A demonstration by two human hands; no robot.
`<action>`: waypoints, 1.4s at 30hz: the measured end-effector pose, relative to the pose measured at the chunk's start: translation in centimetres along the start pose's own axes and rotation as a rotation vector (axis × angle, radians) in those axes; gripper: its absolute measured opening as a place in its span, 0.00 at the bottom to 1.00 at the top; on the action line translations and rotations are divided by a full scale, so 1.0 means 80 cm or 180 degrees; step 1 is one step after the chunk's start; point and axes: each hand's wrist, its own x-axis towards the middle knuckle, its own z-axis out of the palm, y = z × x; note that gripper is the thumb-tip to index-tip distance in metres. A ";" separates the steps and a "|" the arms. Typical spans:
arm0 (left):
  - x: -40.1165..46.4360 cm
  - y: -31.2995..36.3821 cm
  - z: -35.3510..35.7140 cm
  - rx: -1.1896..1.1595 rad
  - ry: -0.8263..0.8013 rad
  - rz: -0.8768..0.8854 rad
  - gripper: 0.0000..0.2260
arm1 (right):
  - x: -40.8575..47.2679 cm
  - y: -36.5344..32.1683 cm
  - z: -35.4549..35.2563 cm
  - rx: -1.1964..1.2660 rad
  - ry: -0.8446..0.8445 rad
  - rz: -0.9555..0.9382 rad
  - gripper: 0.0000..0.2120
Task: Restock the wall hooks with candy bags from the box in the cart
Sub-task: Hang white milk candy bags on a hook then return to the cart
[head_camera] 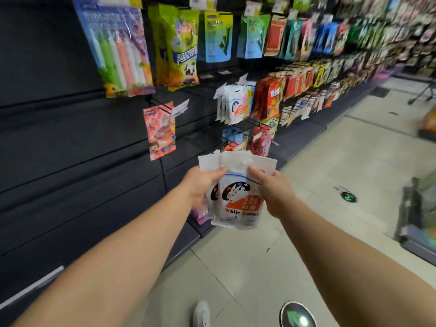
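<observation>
Black hook wall (70,161) at left: rabbit candy bags (238,201) held upright by both grips, left hand (200,185) nearer the matching hung bags (232,107) up-forward, right hand (273,192) opposite.

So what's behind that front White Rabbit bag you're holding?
Behind the front White Rabbit bag sits at least one more bag, its logo edge peeking out left. How many more are stacked there is hidden.

The front white candy bag (238,204), held out before the dark hook wall, carries "White Rabbit" in red letters under a rabbit emblem, with Chinese characters on an orange panel above the words. The yellow-green bag (181,48) hanging at the wall's top shows white Chinese characters on blue; other hanging packs are too blurred to read.
</observation>
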 end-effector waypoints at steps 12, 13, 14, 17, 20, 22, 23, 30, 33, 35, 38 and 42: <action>0.287 0.082 0.011 0.0196 -0.0105 0.0026 0.07 | 0.283 -0.071 0.019 0.0019 0.0097 0.0037 0.08; 0.306 0.089 0.009 0.0228 -0.0099 0.0037 0.08 | 0.303 -0.075 0.023 0.0065 0.0083 0.0040 0.07; 0.323 0.094 0.007 0.0254 -0.0097 0.0033 0.09 | 0.322 -0.078 0.026 0.0098 0.0067 0.0057 0.06; 0.365 0.104 0.003 0.0203 -0.0139 -0.0052 0.11 | 0.376 -0.082 0.032 0.0145 0.0001 0.0108 0.06; 0.404 0.104 0.001 0.0128 -0.0107 -0.0121 0.11 | 0.429 -0.082 0.035 0.0154 -0.0089 0.0206 0.09; 0.429 0.101 0.002 0.0073 -0.0006 -0.0161 0.12 | 0.465 -0.082 0.034 0.0113 -0.0185 0.0292 0.11; 0.443 0.099 0.004 0.0043 0.0062 -0.0189 0.12 | 0.483 -0.082 0.033 0.0099 -0.0222 0.0329 0.09; 0.534 0.082 0.041 -0.0262 0.0899 -0.0157 0.12 | 0.610 -0.103 0.015 -0.0195 -0.0702 0.0525 0.08; 0.558 0.083 0.053 -0.0436 0.1334 -0.0220 0.13 | 0.658 -0.121 0.004 -0.0444 -0.0918 0.0503 0.10; 0.568 0.085 0.055 -0.0501 0.1584 -0.0162 0.11 | 0.684 -0.136 0.000 -0.0570 -0.1018 0.0456 0.15; 0.575 0.081 0.055 -0.0605 0.1944 -0.0089 0.10 | 0.717 -0.151 -0.001 -0.0599 -0.1201 0.0431 0.13; 0.573 0.068 0.060 -0.0635 0.2322 -0.0159 0.11 | 0.742 -0.160 0.004 -0.0706 -0.1353 0.0349 0.11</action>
